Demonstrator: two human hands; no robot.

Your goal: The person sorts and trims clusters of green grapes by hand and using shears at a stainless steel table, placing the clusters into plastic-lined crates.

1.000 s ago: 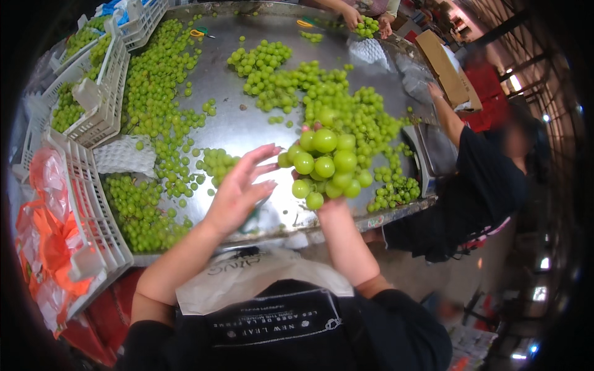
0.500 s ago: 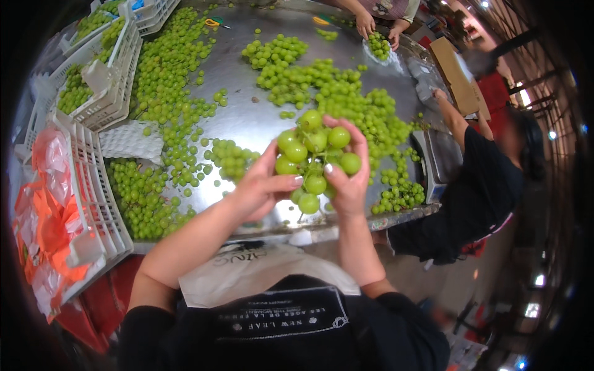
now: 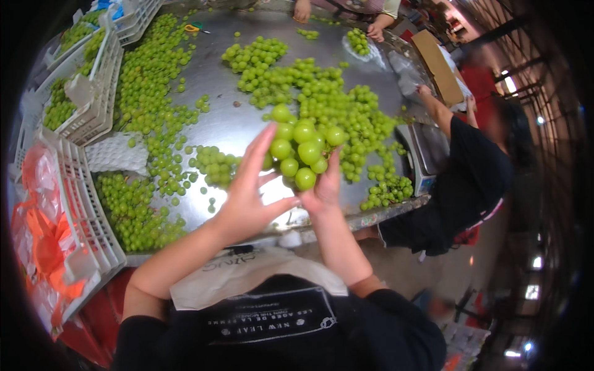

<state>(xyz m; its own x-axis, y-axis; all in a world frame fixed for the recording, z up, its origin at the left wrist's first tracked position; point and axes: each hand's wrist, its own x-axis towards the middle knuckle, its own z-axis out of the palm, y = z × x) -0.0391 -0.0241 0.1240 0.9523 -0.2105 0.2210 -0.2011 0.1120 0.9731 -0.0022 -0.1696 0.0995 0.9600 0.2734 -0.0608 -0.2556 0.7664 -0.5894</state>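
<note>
A small bunch of green grapes (image 3: 303,148) is held up over the near edge of the metal table. My right hand (image 3: 324,193) grips it from below and from the right, its fingers partly hidden behind the fruit. My left hand (image 3: 243,196) is open at the bunch's left side, fingers stretched upward and thumb pointing across toward my right hand. Whether its fingertips touch the grapes I cannot tell. Beyond my hands lies a large heap of green grape bunches (image 3: 365,114), with a smaller bunch (image 3: 215,164) left of my left hand.
More grapes (image 3: 142,86) spread along the table's left side, beside white plastic crates (image 3: 102,80) and a white foam sheet (image 3: 117,153). Orange-handled scissors (image 3: 193,28) lie at the far left. A scale (image 3: 427,151) stands at right, near a co-worker and a cardboard box (image 3: 437,68).
My left hand has loosened from the bunch and its fingers have straightened. The bunch has turned in my right hand. Across the table, the co-worker's hands have moved apart from their grapes.
</note>
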